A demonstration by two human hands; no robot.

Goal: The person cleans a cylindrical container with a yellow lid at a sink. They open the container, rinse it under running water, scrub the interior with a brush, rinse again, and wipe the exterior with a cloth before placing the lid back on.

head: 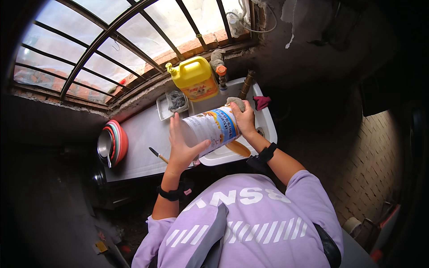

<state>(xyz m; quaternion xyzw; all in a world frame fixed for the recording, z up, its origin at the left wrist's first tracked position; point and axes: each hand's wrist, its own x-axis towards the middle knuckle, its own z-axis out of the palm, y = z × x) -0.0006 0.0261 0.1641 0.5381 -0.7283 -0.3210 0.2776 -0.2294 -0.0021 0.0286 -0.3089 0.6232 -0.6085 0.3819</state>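
Observation:
Tilted over the white sink (pixel 272 134), a plastic jar (pixel 214 127) with a printed blue, white and yellow label lies between my two hands. My left hand (pixel 182 144) spans its pale end on the left, fingers spread around it. At the other end, my right hand (pixel 244 119) grips the jar's edge and presses a grey sponge or cloth (pixel 236 103) against it. Part of the jar's right end is hidden by that hand. Below the jar, an orange-brown round lid (pixel 239 148) rests in the sink.
A yellow pump jug (pixel 198 78) stands behind the sink beside an orange-handled tap (pixel 221 70). A bundled stick brush (pixel 247 84) leans in the sink; a dark red cloth (pixel 262 102) hangs on its rim. Leftward are a scourer tray (pixel 164 109), a knife (pixel 158 154) and nested bowls (pixel 121 144).

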